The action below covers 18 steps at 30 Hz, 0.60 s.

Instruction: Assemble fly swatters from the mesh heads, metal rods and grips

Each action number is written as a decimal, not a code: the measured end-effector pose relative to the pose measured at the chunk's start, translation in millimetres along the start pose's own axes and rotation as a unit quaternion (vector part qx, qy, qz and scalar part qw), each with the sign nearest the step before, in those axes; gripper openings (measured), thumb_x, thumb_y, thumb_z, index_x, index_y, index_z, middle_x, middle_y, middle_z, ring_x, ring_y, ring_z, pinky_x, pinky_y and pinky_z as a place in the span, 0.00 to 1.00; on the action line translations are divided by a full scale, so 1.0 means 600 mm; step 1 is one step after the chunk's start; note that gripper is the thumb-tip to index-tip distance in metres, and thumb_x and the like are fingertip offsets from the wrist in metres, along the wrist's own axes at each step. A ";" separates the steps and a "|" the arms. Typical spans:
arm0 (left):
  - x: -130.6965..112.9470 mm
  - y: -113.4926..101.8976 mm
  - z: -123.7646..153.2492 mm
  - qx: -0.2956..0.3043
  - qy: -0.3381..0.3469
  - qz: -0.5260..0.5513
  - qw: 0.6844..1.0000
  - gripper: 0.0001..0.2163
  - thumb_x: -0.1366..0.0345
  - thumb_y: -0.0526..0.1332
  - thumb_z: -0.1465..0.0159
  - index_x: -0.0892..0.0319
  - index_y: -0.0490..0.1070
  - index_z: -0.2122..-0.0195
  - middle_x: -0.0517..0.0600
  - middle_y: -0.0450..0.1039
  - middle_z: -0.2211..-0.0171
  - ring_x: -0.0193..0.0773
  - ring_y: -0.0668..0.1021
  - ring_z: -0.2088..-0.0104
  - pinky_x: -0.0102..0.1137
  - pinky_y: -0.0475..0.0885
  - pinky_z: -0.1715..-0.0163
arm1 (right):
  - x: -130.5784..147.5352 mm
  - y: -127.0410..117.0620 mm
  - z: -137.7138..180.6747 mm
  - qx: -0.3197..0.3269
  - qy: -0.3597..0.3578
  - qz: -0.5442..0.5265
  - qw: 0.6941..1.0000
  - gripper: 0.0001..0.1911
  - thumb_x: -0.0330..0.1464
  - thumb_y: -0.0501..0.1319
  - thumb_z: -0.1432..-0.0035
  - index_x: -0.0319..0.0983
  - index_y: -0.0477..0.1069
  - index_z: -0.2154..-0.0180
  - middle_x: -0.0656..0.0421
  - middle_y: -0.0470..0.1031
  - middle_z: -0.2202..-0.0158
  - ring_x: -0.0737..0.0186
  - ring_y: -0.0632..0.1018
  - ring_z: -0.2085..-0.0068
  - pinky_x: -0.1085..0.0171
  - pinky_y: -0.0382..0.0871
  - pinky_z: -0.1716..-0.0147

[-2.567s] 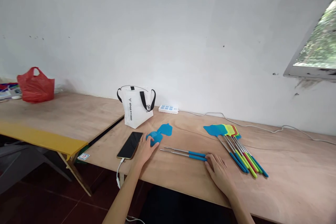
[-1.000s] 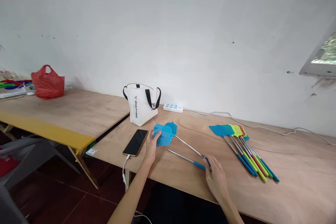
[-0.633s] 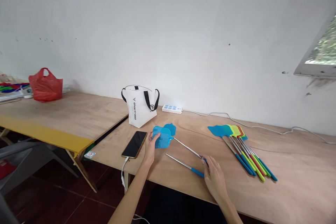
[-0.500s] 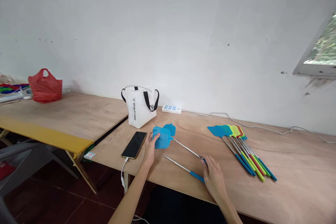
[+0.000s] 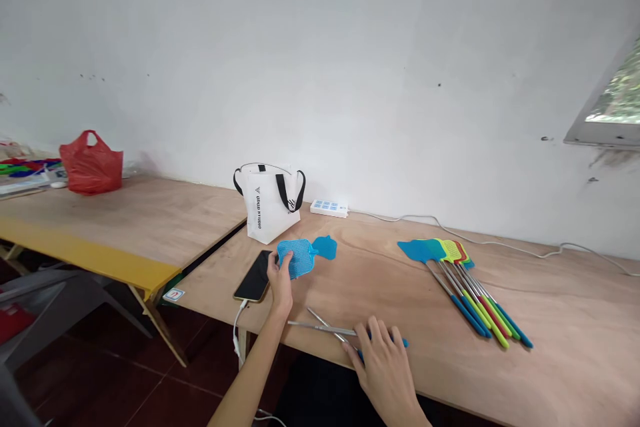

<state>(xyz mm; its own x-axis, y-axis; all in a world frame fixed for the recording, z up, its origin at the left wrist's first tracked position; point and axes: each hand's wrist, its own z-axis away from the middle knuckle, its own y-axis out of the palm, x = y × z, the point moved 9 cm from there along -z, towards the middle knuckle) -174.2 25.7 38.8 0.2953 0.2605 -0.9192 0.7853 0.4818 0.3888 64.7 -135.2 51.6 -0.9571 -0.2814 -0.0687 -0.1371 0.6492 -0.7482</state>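
My left hand (image 5: 279,279) pinches a blue mesh fly-swatter head (image 5: 295,257), lifted a little off the plywood table (image 5: 550,320). A second blue head (image 5: 325,247) lies flat just behind it. My right hand (image 5: 383,363) rests near the front edge, fingers curled over two metal rods with blue grips (image 5: 325,328); the rods cross each other and are detached from the heads.
Several assembled fly swatters (image 5: 465,287) in blue, green, yellow and red lie fanned at right. A black phone (image 5: 255,275) on a cable lies by my left hand. Behind stand a white tote bag (image 5: 270,203) and a power strip (image 5: 329,208). A red plastic bag (image 5: 91,163) sits on the left table.
My left hand has pulled the blue head off its rod and raised it to the left. My right hand has drawn both rods back toward the table's front edge.
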 end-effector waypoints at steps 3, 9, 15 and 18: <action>0.000 -0.002 0.001 -0.003 -0.008 -0.001 1.000 0.20 0.50 0.68 0.49 0.55 0.67 0.61 0.44 0.71 0.69 0.32 0.73 0.74 0.22 0.64 0.80 | -0.011 0.025 0.006 0.015 -0.043 -0.016 0.999 0.05 0.30 0.57 0.32 0.44 0.69 0.63 0.57 0.75 0.62 0.54 0.74 0.60 0.55 0.59 0.55; -0.001 0.006 0.005 0.019 -0.013 -0.007 1.000 0.20 0.49 0.68 0.48 0.55 0.67 0.60 0.46 0.72 0.67 0.33 0.74 0.73 0.23 0.64 0.81 | -0.140 0.047 0.005 0.059 -0.059 0.016 0.996 0.11 0.27 0.54 0.31 0.43 0.72 0.64 0.55 0.75 0.59 0.54 0.74 0.58 0.56 0.58 0.57; 0.003 0.017 0.006 0.045 -0.018 -0.010 0.999 0.21 0.51 0.69 0.48 0.56 0.69 0.59 0.47 0.73 0.66 0.34 0.75 0.71 0.24 0.67 0.76 | -0.230 0.037 0.004 0.061 0.027 0.009 0.998 0.19 0.45 0.50 0.28 0.44 0.75 0.60 0.55 0.73 0.62 0.53 0.74 0.61 0.56 0.59 0.60; 0.005 0.026 0.009 0.068 -0.018 -0.008 0.997 0.21 0.52 0.70 0.49 0.57 0.69 0.60 0.48 0.74 0.65 0.35 0.76 0.68 0.26 0.70 0.72 | -0.222 0.028 -0.005 0.047 0.070 -0.010 0.996 0.23 0.49 0.47 0.28 0.44 0.74 0.53 0.54 0.72 0.60 0.53 0.74 0.59 0.57 0.60 0.60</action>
<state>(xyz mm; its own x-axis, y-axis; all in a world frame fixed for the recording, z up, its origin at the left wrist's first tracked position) -158.0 29.2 41.6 0.2990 0.2231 -0.9278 0.8563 0.3663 0.3641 189.3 -84.6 50.0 -0.9814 -0.1887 0.0347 -0.1386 0.5727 -0.8080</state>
